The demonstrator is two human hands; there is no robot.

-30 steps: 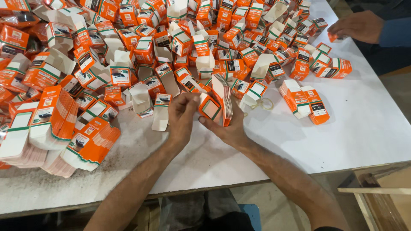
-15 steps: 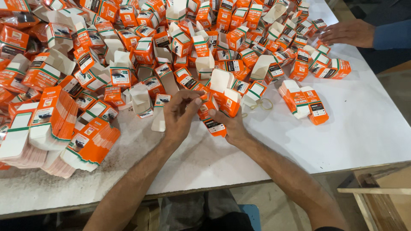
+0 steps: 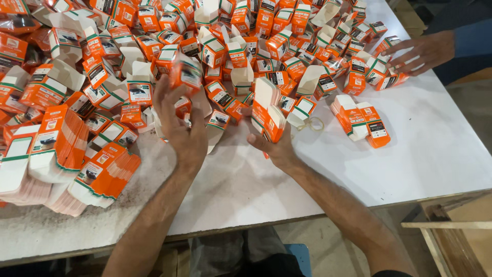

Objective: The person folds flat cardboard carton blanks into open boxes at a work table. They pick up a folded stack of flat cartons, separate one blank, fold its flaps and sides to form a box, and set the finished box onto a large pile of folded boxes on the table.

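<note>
My left hand is raised over the pile and grips a small folded orange and white carton, which looks blurred. My right hand rests near the middle of the white table and holds a thin stack of flat orange and white cartons on edge. A large heap of folded cartons covers the far half of the table, touching both hands.
Stacks of flat unfolded cartons lie at the left. A few loose cartons and a rubber band sit right of my hand. Another person's hand reaches into the heap at top right. A wooden frame stands by the table's right corner.
My left hand has left the right hand, moved up and left, and lifted a folded carton toward the pile. The right hand keeps its flat stack. The other person's hand reached further in.
</note>
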